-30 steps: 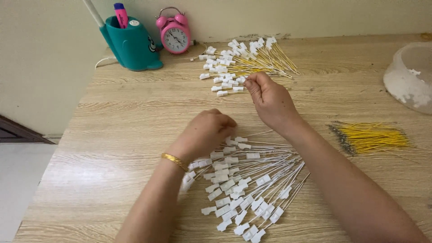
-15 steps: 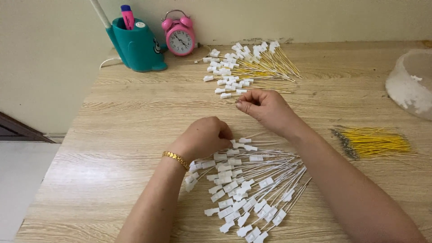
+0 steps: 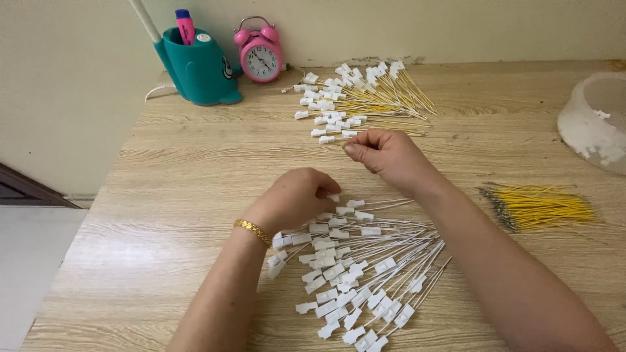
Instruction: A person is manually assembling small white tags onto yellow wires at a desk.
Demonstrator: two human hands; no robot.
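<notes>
While curled shut, two hands: left hand (image 3: pixel 297 195) on near tag pile (image 3: pixel 352 267), right hand (image 3: pixel 385 156) by far pile (image 3: pixel 355 101).

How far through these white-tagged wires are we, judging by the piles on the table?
Done, it seems: a far pile of white tags fitted with yellow wires sits near the pink clock. In hand: the right hand pinches something small at that pile's near edge; the left hand rests on the near pile of white-wired tags. Left, apparently: that large near pile and a yellow wire bundle.
</notes>
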